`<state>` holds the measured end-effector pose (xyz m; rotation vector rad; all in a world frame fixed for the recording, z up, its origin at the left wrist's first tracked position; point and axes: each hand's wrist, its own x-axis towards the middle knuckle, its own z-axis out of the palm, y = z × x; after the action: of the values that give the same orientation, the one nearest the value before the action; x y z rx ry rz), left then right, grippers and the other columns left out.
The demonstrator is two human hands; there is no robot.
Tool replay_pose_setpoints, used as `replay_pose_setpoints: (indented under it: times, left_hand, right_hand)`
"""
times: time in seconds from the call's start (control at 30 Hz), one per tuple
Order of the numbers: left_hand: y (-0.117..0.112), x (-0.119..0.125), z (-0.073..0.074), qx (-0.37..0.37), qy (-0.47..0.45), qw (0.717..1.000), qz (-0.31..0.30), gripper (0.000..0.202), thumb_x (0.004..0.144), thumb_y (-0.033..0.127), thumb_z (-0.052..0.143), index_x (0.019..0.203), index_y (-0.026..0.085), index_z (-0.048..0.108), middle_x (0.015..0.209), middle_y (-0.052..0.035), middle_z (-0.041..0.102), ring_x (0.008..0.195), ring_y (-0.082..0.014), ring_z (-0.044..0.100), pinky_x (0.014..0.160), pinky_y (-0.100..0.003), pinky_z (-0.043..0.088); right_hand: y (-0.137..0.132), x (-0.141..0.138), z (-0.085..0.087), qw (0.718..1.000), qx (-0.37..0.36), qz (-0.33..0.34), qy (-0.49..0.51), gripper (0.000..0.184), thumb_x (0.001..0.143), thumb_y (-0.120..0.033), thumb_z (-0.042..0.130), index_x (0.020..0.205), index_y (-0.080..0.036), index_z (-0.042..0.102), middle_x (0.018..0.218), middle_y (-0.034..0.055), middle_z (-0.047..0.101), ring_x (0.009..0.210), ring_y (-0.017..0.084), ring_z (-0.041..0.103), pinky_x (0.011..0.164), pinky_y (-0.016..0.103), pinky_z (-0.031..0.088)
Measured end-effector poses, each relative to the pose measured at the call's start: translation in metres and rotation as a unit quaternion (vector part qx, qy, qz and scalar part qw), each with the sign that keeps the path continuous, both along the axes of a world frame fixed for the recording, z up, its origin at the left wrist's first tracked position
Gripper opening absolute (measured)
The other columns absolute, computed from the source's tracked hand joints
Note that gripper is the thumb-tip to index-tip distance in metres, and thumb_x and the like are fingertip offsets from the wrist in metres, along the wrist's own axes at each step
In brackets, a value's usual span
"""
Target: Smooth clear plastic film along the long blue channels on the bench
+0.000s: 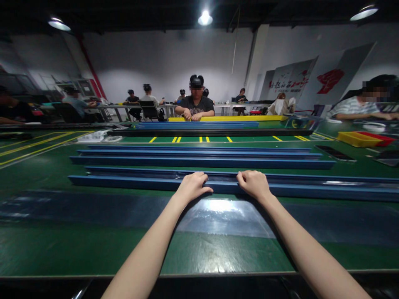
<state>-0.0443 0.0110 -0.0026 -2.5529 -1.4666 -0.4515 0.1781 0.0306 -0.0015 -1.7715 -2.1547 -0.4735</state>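
A long blue channel-shaped profile lies across the green table in front of me. My left hand grips its wall, fingers over the near edge into the groove and thumb along the outside. A short way to the right, my right hand curls over the same edge, its thumb mostly hidden. Close to my left hand, something thin and pale shows in the groove, too small to name. Nearer to me a clear plastic strip lies flat, reflecting the ceiling light.
Beyond it lie more blue profiles and a black bar. A phone and a yellow tray are at the right. Across the table a person holds a yellow bar. The table's front edge is near me.
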Motion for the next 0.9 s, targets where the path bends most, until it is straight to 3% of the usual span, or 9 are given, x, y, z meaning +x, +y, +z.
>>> replay_pose_setpoints:
  times: [0.63,0.9]
  left_hand:
    - [-0.0010,0.0010,0.0039,-0.017,-0.016,1.000,0.017,0.032,0.071,0.051,0.057,0.073,0.019,0.053,0.076,-0.0003,0.056,0.072,-0.0152,0.054,0.056,-0.022,0.033]
    - [-0.0012,0.0020,0.0055,-0.022,-0.010,1.000,0.018,0.032,0.071,0.050,0.056,0.072,0.019,0.053,0.077,-0.0006,0.058,0.075,-0.0158,0.054,0.058,-0.023,0.034]
  right_hand:
    - [-0.0005,0.0003,-0.0001,1.000,0.003,0.004,0.000,0.045,0.082,-0.033,0.029,0.062,-0.018,0.067,0.070,0.0071,0.068,0.062,0.017,0.060,0.049,0.024,0.027]
    - [-0.0030,-0.0017,0.0052,0.998,-0.022,0.027,-0.047,0.048,0.085,-0.035,0.026,0.065,-0.018,0.066,0.073,0.0067,0.068,0.065,0.016,0.060,0.050,0.023,0.026]
